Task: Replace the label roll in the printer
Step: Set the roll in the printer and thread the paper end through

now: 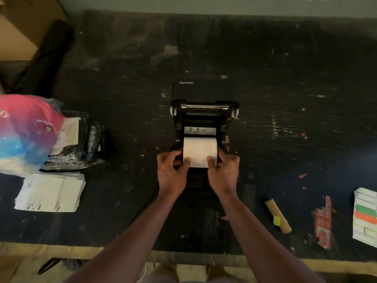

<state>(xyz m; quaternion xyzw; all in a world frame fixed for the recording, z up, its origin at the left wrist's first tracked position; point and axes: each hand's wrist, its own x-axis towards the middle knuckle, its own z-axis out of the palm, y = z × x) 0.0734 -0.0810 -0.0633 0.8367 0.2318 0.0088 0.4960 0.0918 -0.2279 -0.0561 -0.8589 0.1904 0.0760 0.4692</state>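
The label roll (200,150) sits in the open bay of the printer (204,119), white face up, at the near end of the machine. You hold it from both sides: your left hand (172,170) and right hand (223,170) are each clamped on an end of the roll, thumbs laid over the top near its front edge. That two-sided hold probably keeps the roll square to the bay walls while it seats between the guides, and stops the paper from unwinding.

The printer's lid (204,92) is tipped up and back, away from you, so the bay and the feed slot stay reachable; it will need closing once the paper end is led forward.

On the desk (285,78), a bare cardboard core (278,216) lies well to your right, likely the spent roll, set out of the way. Further right a stack of coloured labels (365,215) rests at the edge. To your left are a pile of printed sheets (51,193) and a pink-and-blue cap (24,127) on a plastic-wrapped bundle (81,144), all clear of your work.
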